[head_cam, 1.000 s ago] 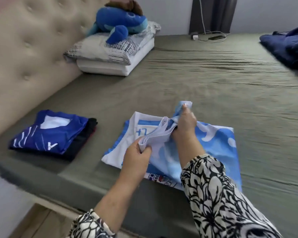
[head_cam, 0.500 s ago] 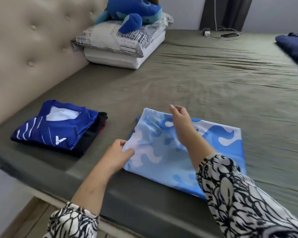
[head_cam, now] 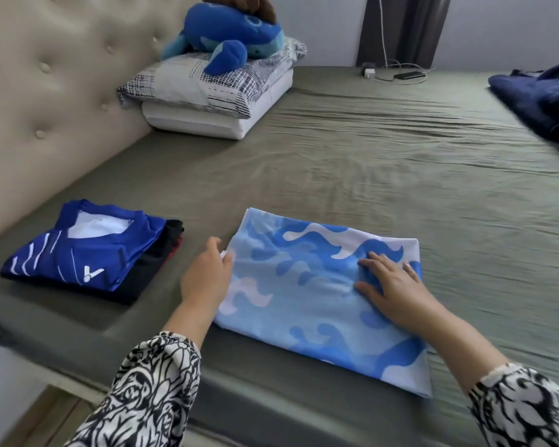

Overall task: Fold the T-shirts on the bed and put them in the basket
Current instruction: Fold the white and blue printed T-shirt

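Folding in progress, partway through the task as judged from the bed [head_cam: 384, 156]. Done: a stack [head_cam: 88, 250] of folded shirts near the headboard [head_cam: 46, 91], blue shirt on top, darker ones under it. In work: a wave-print shirt [head_cam: 304, 295] lying flat at the near edge of the bed, already reduced to a rough rectangle, probably one more fold needed. Left: a dark blue garment [head_cam: 542, 98] bunched at the far right, apparently unfolded; whether it is a T-shirt cannot be told. Basket not in view, so no transfer shown as done. Left hand [head_cam: 207, 275]: at the left edge of the wave-print shirt, fingers curled at the hem, apparently pinching a small white bit of cloth; exact grip hard to confirm. Right hand [head_cam: 391, 285]: fingers straight and spread, palm down, pressing flat on the right part of the same shirt, holding nothing. Also present, not part of the task: pillows [head_cam: 213, 101] with a plush toy [head_cam: 236, 30] on top, a phone [head_cam: 407, 75] on charge at the far edge.
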